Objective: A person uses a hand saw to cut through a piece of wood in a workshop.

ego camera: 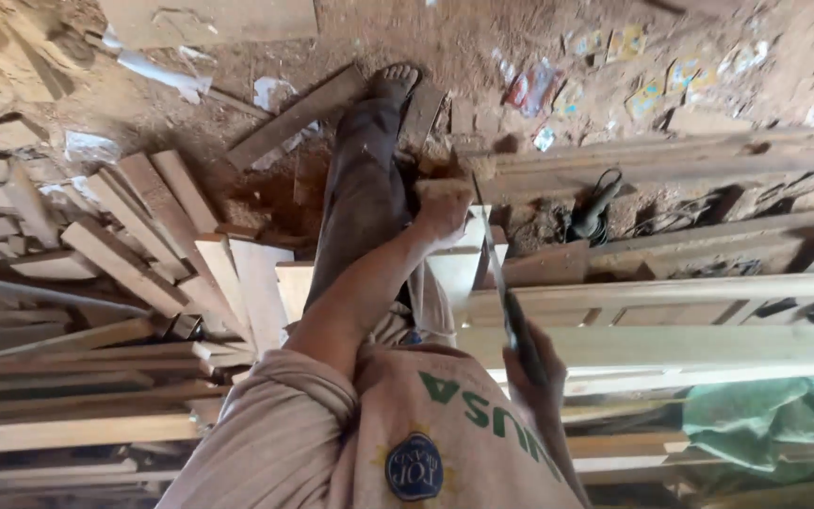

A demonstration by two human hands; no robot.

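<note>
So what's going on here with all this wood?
A person is sawing wood by hand. The right hand grips a handsaw, its blade running up along a pale board. The left hand presses down near the board's far end, and one leg stretches out beside it. Planks and offcuts lie about on the dusty floor.

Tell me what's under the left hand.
The left hand presses on a pale wooden piece, which the handsaw in the right hand cuts beside. The wood directly beneath the palm is covered, and its support is hidden.
</note>
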